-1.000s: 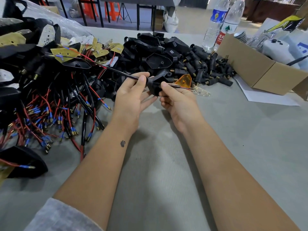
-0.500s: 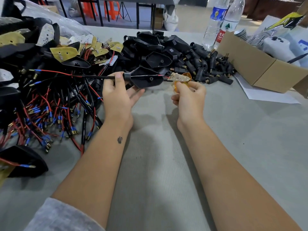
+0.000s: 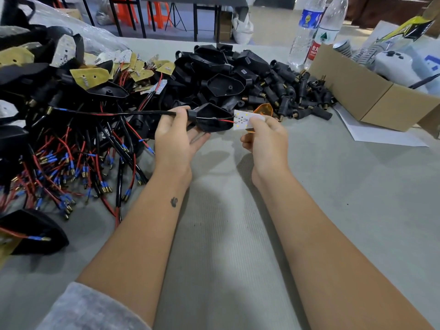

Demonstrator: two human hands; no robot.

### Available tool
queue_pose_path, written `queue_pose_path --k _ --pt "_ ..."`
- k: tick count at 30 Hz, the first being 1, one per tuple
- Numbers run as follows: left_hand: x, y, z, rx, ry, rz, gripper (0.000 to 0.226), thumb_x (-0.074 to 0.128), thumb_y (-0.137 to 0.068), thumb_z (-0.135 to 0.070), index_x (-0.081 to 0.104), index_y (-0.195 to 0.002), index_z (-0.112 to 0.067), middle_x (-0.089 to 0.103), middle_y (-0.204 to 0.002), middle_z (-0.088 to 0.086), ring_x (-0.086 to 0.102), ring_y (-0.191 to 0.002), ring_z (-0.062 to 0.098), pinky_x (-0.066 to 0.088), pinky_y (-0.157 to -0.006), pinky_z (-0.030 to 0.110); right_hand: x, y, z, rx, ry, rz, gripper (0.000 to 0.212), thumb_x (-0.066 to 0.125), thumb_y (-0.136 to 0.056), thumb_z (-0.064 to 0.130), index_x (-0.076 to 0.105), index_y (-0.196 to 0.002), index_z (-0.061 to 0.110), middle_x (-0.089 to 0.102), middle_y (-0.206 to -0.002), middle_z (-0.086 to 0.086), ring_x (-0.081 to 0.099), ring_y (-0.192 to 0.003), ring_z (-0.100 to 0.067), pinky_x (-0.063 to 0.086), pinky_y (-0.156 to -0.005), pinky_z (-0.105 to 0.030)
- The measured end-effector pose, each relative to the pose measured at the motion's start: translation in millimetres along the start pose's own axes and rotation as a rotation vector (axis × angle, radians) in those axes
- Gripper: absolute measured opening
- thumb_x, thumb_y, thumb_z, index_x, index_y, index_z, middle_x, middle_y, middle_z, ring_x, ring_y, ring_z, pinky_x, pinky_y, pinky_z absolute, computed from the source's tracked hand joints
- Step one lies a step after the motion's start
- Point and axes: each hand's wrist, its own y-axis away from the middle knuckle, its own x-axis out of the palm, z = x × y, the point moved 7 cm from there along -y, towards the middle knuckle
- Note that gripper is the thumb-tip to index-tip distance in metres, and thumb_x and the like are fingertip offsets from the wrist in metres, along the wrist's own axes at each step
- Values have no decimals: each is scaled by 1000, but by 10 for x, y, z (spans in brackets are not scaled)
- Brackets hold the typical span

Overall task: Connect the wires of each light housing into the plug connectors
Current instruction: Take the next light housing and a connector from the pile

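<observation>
The left hand (image 3: pixel 175 136) grips a black light housing (image 3: pixel 210 117) and its wires (image 3: pixel 114 113), which trail leftward. Just to its right, the right hand (image 3: pixel 266 139) pinches a white circuit board (image 3: pixel 244 120) joined to the housing by wire, with an orange lens (image 3: pixel 263 109) behind it.

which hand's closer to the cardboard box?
Right. The right hand pinches the LED board just left of the cardboard box; the left hand grips the black housing, farther left.

Bright, even light from overhead; soft shadows lie on the table (image 3: pixel 333 210) beneath both forearms. Wide-angle bending warps the edges, and the far background is slightly soft.
</observation>
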Motion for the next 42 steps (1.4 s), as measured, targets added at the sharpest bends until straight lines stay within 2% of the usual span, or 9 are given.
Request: queue_pose_path --k 6,10,16,19,29,32,37,38,42 --pt "163 53 61 0 -127 158 20 45 -103 -13 64 -98 -21 71 -97 -1 70 -100 16 58 -85 31 67 57 43 -75 79 56 8 63 -92 8 61 -92 16 63 -78 -3 53 -51 -5 46 -56 -19" --pt "193 75 62 40 -159 199 22 42 -104 -13 62 -101 -22 69 -98 1 69 -96 12 57 -86 28 77 67 38 -67 50 68 14 66 -89 8 58 -89 19 65 -74 0 53 -54 -10 44 -51 -18" --pt "172 67 22 99 -206 184 23 40 -105 -19 61 -99 -27 66 -105 -1 65 -111 21 57 -83 31 75 51 70 -165 191 50 10 68 -87 14 63 -81 19 61 -75 -4 52 -63 -9 48 -60 -23" --pt "174 63 17 112 -221 186 23 38 -106 -19 59 -99 -27 66 -113 7 67 -108 20 57 -82 31 57 45 92 -218 257 16 10 71 -86 17 66 -78 20 62 -73 1 51 -62 -2 45 -60 -16" --pt "142 49 -26 181 -228 135 25 36 -106 -17 55 -92 -25 65 -99 1 63 -97 20 52 -94 43 111 67 108 -256 354 48 6 69 -89 20 66 -84 18 60 -72 5 49 -61 -1 44 -59 -14" --pt "142 47 -6 145 -218 137 24 35 -106 -20 54 -92 -26 66 -97 -3 64 -98 19 53 -91 40 117 70 112 -267 365 54 8 69 -89 20 65 -82 19 59 -70 5 49 -61 -2 43 -58 -14" --pt "167 63 19 70 -139 173 22 36 -106 -23 57 -99 -25 66 -107 4 68 -104 28 59 -80 42 118 70 131 -310 433 27 14 68 -88 24 62 -77 29 62 -73 10 61 -89 -18 49 -89 -41" --pt "174 69 22 58 -125 179 20 38 -106 -23 57 -101 -24 66 -108 5 68 -104 27 60 -77 41 112 68 138 -313 431 22 14 68 -88 24 61 -77 29 62 -73 11 61 -87 -16 48 -90 -42" --pt "200 85 19 53 -109 221 12 50 -101 -15 58 -108 -20 67 -104 2 70 -101 21 59 -74 34 104 67 133 -292 336 60 8 68 -89 17 64 -82 20 59 -73 7 52 -65 -3 44 -67 -23"
